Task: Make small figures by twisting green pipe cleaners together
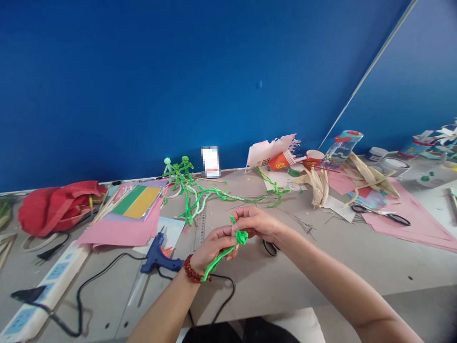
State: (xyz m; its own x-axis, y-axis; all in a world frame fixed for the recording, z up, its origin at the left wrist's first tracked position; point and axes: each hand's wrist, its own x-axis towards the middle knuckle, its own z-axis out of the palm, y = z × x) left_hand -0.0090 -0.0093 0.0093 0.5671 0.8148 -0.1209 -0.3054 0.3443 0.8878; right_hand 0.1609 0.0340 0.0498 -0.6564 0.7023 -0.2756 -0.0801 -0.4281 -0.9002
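Between my two hands is a bright green pipe cleaner point(242, 237), wound into a small coiled ball with a long tail hanging toward my left wrist. My left hand point(217, 243), with a dark red bead bracelet point(193, 269) at its wrist, grips it below the ball. The fingers of my right hand point(254, 222) pinch it at the top, where a short green end sticks up. Part of the ball is hidden behind my fingers. Farther back on the table lie loose green pipe cleaners point(210, 191), beside several small green twisted figures point(183, 166).
A blue glue gun point(159, 255) with a black cord lies left of my hands, near a white power strip point(53, 281). Black-handled scissors point(382, 213) rest on pink paper point(414, 214) at right. Paper cups point(282, 160) and dried husks point(319, 188) stand toward the blue wall.
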